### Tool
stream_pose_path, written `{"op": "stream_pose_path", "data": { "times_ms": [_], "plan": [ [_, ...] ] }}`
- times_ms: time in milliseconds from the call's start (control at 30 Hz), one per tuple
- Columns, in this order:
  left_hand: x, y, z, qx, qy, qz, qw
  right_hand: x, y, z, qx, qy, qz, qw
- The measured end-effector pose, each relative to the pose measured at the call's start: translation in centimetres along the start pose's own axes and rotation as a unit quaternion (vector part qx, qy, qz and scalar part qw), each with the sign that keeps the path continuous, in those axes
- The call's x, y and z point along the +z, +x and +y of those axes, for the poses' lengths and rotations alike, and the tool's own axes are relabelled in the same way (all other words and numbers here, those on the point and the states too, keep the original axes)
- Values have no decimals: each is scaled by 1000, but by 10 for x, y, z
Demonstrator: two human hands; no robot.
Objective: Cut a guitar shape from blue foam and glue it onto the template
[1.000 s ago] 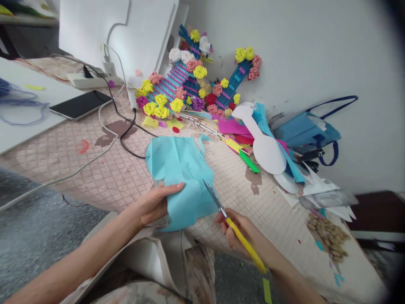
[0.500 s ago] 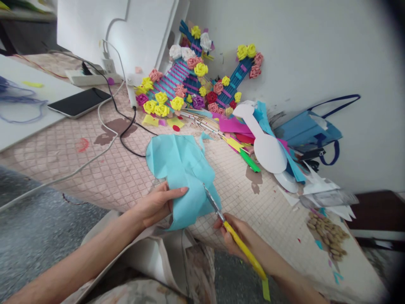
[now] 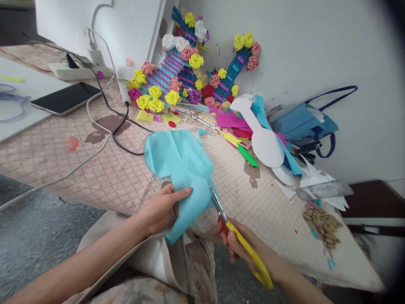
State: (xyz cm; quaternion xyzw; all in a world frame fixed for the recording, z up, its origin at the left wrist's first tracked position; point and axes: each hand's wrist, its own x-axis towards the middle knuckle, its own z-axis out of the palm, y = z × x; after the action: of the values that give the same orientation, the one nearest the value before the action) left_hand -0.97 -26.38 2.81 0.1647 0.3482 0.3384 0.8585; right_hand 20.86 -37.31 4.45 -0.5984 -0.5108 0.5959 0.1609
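A light-blue sheet, paper or thin cloth [image 3: 180, 156], lies partly on the table near its front edge. Its lower end is lifted by my left hand [image 3: 164, 204], which pinches it with the thumb on top. My right hand [image 3: 242, 240] grips scissors [image 3: 249, 249] with a yellow handle; a red part shows under the fingers. The metal blades meet the sheet's right edge, and a narrow flap of it lies on their far side. Part of the sheet hangs over the table edge above my lap.
Guitar-shaped crafts with paper flowers [image 3: 171, 80] lean at the back. A white guitar-shaped cutout [image 3: 267, 145] rests on coloured paper scraps. Cables [image 3: 118, 135], a tablet-like black device [image 3: 66, 99], a blue bag [image 3: 305, 126] and a pile of peanut-like pieces [image 3: 324, 226] are around.
The scissors' handle has swung, now showing the red part. The sheet's lower end has shifted down and right with my left hand. The whole view has shifted slightly.
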Motion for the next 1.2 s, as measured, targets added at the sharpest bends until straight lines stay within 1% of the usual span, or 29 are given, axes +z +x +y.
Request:
{"op": "stream_pose_path", "data": {
  "times_ms": [233,333,433,600,767,933,1000,1200],
  "plan": [
    [3,3,-3,-17,-20,40,999,2,-10,8,2,39,-16,999],
    [2,4,-6,-14,-29,53,998,8,-8,13,-7,49,1,999],
    [0,5,-8,-10,-32,53,998,13,-3,18,-18,55,18,998],
    [0,6,-9,-5,-34,63,997,17,3,12,-11,60,32,998],
    [-2,7,-8,7,-23,54,998,17,1,9,-6,44,37,998],
    [-7,10,-9,51,9,10,999,14,2,11,-13,39,40,998],
    [-9,11,-9,59,25,-1,998,13,4,11,-10,33,47,998],
    [-12,13,-8,71,64,-12,995,9,10,7,10,17,56,998]
  ]
}}
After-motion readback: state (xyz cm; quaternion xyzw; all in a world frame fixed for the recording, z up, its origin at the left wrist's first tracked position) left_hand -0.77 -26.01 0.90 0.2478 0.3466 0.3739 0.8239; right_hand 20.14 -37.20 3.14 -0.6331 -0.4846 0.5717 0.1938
